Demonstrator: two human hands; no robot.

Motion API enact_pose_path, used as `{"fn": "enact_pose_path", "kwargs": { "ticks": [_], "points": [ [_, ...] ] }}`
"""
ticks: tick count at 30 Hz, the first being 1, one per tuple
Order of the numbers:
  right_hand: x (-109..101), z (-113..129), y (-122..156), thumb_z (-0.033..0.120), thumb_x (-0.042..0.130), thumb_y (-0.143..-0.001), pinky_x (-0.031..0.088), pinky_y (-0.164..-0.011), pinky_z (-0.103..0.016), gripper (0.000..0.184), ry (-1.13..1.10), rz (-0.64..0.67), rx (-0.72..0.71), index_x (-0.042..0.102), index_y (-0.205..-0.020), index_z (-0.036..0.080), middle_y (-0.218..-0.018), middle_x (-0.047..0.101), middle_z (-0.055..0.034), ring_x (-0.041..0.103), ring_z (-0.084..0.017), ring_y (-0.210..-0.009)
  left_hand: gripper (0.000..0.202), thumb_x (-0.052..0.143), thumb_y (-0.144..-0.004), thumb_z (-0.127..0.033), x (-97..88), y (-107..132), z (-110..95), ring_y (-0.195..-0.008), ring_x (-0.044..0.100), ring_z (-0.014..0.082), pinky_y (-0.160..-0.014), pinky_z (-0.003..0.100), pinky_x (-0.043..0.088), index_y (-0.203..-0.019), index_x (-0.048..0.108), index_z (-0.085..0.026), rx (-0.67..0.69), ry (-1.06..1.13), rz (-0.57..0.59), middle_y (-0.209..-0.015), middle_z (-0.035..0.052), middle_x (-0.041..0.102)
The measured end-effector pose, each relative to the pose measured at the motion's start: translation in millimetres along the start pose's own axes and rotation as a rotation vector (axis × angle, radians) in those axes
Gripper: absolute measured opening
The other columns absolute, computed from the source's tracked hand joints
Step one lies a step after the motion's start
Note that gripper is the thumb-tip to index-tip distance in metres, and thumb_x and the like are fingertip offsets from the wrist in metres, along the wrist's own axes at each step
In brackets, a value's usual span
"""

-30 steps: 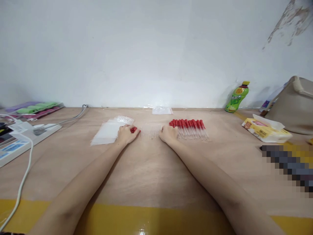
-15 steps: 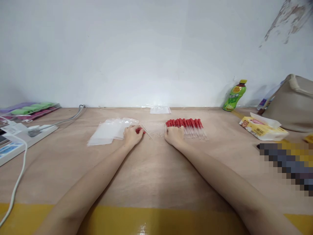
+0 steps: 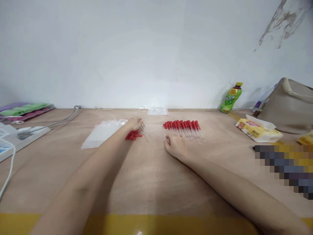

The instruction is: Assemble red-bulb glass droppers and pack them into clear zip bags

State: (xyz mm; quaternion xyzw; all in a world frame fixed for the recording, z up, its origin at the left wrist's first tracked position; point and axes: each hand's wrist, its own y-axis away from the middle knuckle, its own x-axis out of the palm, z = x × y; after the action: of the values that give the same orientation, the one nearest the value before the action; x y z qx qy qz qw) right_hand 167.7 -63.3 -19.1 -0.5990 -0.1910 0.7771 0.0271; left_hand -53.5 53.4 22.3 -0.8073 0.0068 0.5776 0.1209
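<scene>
My left hand [image 3: 134, 124] is above the right edge of some clear plastic bags [image 3: 101, 132]. Its fingers are pinched at the upper ends of a few loose clear tubes [image 3: 146, 135]; what they hold is too small to make out. Just below that hand lies a small pile of red rubber bulbs [image 3: 133, 135]. My right hand [image 3: 176, 145] rests on the table with its fingers curled, and their contents are hidden. Behind it lies a row of red-bulbed droppers [image 3: 186, 124] with clear stems. Between the hands, more clear tubes [image 3: 156, 130] lie side by side.
A small clear bag [image 3: 157, 111] lies against the wall. At the left are a white power strip [image 3: 36, 132] with cables and a packet of coloured rolls [image 3: 25, 110]. To the right stand a green drink bottle [image 3: 231, 98], a yellow tissue pack [image 3: 259, 130] and a beige bag [image 3: 286, 107].
My left hand has moved up and away from the red bulbs, uncovering the pile. My right hand has shifted slightly nearer to me, with its fingers curled. The view has moved a little.
</scene>
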Motion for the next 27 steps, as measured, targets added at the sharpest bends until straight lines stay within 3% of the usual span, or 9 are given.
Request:
{"fn": "enact_pose_path", "kwargs": {
  "ticks": [4, 9, 13, 18, 22, 27],
  "points": [
    [2.2, -0.6, -2.2, 0.026, 0.041, -0.081, 0.023, -0.073, -0.033, 0.022, 0.015, -0.022, 0.0, 0.06, -0.079, 0.017, -0.077, 0.066, -0.007, 0.056, -0.017, -0.07, 0.031, 0.041, -0.08, -0.03, 5.1, -22.4, -9.2, -0.072, 0.061, 0.0208, -0.069, 0.026, 0.044, -0.076, 0.066, -0.011, -0.002, -0.113, 0.152, -0.076, 0.0097, 0.068],
    [8.5, -0.3, -6.2, 0.028, 0.041, -0.081, 0.023, -0.073, -0.033, 0.023, 0.02, -0.068, -0.004, 0.06, -0.075, 0.016, -0.076, 0.066, -0.0058, 0.055, -0.016, -0.068, 0.035, 0.037, -0.082, -0.032, 8.5, -18.0, -16.8, -0.07, 0.061, 0.0196, -0.066, 0.025, 0.043, -0.077, 0.066, -0.013, 0.073, -0.175, 0.22, -0.077, 0.0092, 0.067],
    [9.4, -0.2, -4.6, 0.028, 0.042, -0.081, 0.023, -0.075, -0.033, 0.022, 0.012, -0.07, -0.001, 0.061, -0.08, 0.017, -0.08, 0.066, -0.0066, 0.056, -0.017, -0.071, 0.032, 0.036, -0.084, -0.034, 7.2, -6.2, -19.6, -0.073, 0.06, 0.0164, -0.068, 0.022, 0.042, -0.086, 0.063, -0.018, 0.174, -0.166, 0.198, -0.083, 0.0042, 0.067],
    [7.7, -1.7, -0.2, 0.028, 0.041, -0.082, 0.023, -0.077, -0.034, 0.023, 0.01, -0.071, -0.003, 0.061, -0.085, 0.017, -0.082, 0.066, -0.0069, 0.057, -0.018, -0.074, 0.032, 0.034, -0.085, -0.031, -7.0, 15.7, -15.0, -0.087, 0.057, 0.0189, -0.078, 0.026, 0.04, -0.093, 0.062, -0.017, 0.255, -0.166, 0.075, -0.09, 0.0065, 0.063],
    [5.8, -1.1, 3.9, 0.028, 0.041, -0.082, 0.024, -0.077, -0.034, 0.022, -0.02, -0.068, -0.011, 0.059, -0.09, 0.017, -0.086, 0.066, -0.0073, 0.057, -0.018, -0.077, 0.025, 0.045, -0.079, -0.034, -21.2, 41.6, -6.2, -0.095, 0.052, 0.0222, -0.086, 0.031, 0.036, -0.084, 0.065, -0.019, 0.35, -0.196, 0.019, -0.093, 0.0072, 0.06],
    [3.5, 0.5, 10.8, 0.024, 0.042, -0.081, 0.025, -0.078, -0.033, 0.02, -0.057, -0.087, -0.049, 0.057, -0.093, 0.017, -0.093, 0.064, -0.0068, 0.055, -0.018, -0.083, 0.023, 0.054, -0.073, -0.039, -23.0, 59.9, 1.7, -0.091, 0.051, 0.0226, -0.085, 0.034, 0.036, -0.083, 0.067, -0.023, 0.438, -0.212, 0.09, -0.091, 0.006, 0.057]
  ]
}}
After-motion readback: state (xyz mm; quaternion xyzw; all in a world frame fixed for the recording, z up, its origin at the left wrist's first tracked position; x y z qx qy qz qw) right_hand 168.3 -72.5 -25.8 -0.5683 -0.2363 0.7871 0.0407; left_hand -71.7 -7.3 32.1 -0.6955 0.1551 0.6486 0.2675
